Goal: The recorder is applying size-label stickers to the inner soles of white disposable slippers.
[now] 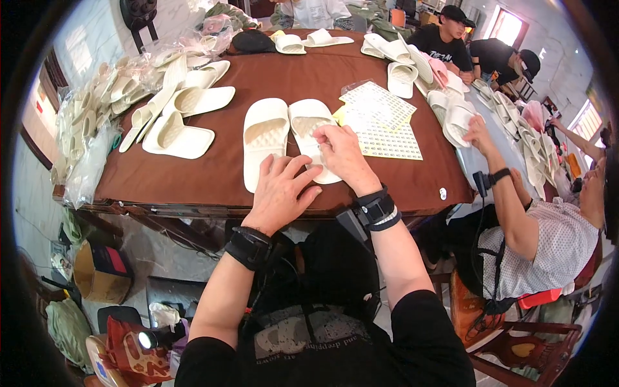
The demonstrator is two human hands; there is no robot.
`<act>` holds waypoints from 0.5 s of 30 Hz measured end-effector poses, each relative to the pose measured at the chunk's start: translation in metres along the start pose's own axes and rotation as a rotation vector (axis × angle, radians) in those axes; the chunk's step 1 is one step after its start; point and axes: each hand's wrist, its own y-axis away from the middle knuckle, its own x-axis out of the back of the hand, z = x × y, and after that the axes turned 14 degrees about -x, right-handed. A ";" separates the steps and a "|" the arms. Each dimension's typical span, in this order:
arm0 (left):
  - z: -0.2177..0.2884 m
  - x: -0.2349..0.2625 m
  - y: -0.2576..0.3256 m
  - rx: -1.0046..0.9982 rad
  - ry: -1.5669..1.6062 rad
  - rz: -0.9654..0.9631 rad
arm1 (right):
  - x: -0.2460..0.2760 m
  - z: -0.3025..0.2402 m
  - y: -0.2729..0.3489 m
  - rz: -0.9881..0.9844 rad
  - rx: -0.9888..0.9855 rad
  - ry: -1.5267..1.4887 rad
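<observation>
Two cream slide sandals lie side by side on the brown table in front of me: the left sandal and the right sandal. My left hand rests flat with fingers spread across the heel ends of both. My right hand presses its fingertips on the right sandal's footbed, near the strap. Sheets of small stickers lie just right of the sandals. Whether a sticker is under the fingertips is hidden.
More cream sandals are piled at the left with bagged pairs. Further sandals lie at the far and right side. A seated person at the right reaches to the table; other people sit behind.
</observation>
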 end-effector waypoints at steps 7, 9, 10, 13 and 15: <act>0.000 0.000 -0.001 -0.010 -0.010 -0.002 | -0.002 0.002 -0.004 -0.059 -0.015 -0.017; 0.000 0.000 0.000 -0.009 -0.010 -0.006 | -0.002 0.002 -0.004 -0.065 -0.019 -0.026; 0.000 0.000 0.000 -0.007 -0.013 -0.009 | -0.003 0.002 -0.004 -0.068 -0.015 0.002; 0.001 0.002 -0.001 -0.001 -0.010 -0.018 | -0.002 0.001 -0.003 -0.069 -0.003 0.039; 0.001 0.002 -0.001 0.000 -0.009 -0.020 | -0.001 -0.001 -0.003 -0.066 0.004 0.048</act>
